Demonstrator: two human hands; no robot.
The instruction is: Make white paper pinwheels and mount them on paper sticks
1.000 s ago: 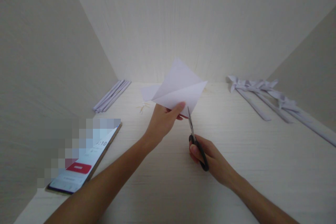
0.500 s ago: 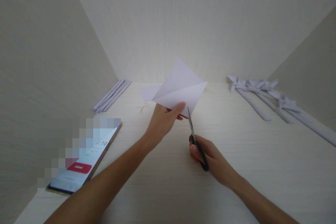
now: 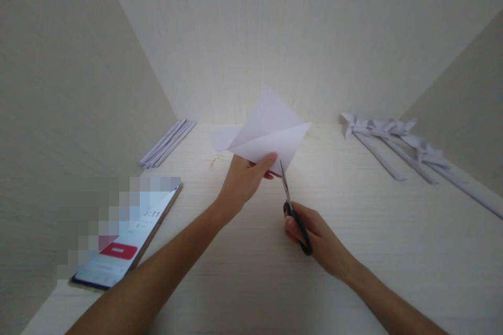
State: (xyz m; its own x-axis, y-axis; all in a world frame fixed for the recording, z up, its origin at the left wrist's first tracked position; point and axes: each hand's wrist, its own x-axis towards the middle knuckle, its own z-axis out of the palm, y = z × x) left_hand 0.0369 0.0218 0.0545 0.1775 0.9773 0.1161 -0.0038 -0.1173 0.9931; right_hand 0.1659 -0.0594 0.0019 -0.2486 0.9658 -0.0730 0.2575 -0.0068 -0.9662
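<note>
Scissors meet the folded paper.
Left hand [image 3: 243, 180] pinches paper [image 3: 267, 136] taut; right hand [image 3: 314, 235] grips scissors [image 3: 293, 209] just below it; cut slowly.

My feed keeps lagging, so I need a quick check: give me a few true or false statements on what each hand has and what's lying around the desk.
1. The left hand holds a folded white paper above the desk. True.
2. The right hand grips black-handled scissors with blades pointing at the paper's lower edge. True.
3. The phone lies on the right side of the desk. False: it lies at the left, screen lit.
4. The folded paper strips at the far left are bright red. False: they are white.
5. The scissors lie flat on the desk, untouched. False: the right hand holds them.
</note>
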